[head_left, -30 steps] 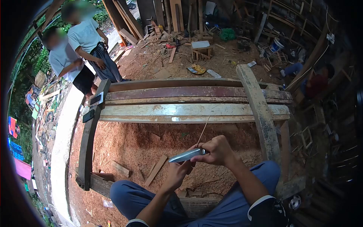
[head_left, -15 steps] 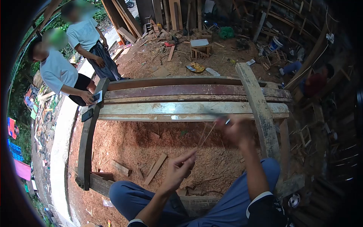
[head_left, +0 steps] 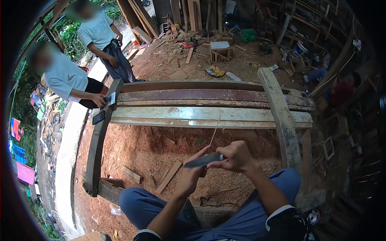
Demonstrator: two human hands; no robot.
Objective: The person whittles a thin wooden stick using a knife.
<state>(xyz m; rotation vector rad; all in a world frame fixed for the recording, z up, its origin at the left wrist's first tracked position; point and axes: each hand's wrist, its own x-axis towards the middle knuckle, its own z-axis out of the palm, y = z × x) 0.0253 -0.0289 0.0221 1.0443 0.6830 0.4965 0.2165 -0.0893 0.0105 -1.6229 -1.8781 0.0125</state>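
My right hand (head_left: 238, 156) is closed around the handle of a knife (head_left: 202, 161), its broad grey blade pointing left across my other hand. Beneath and beside the blade, my left hand (head_left: 192, 173) pinches a thin wooden strip (head_left: 214, 134). The strip rises from the fingers toward the pale board ahead. Part of my left hand's fingers is hidden behind the blade, which lies close to the strip's lower end.
Long boards (head_left: 173, 113) span two timber supports, the right one (head_left: 277, 108) slanting. A phone (head_left: 98, 117) rests on the left support (head_left: 101, 140). Two people stand at the left, one with a hand (head_left: 97, 100) on that support. Another person (head_left: 337, 90) is at the far right.
My right hand swung the knife up and away, then returned it beside my left hand. The nearer person at the left leaned in and reached to the left support. The view shifted slightly.
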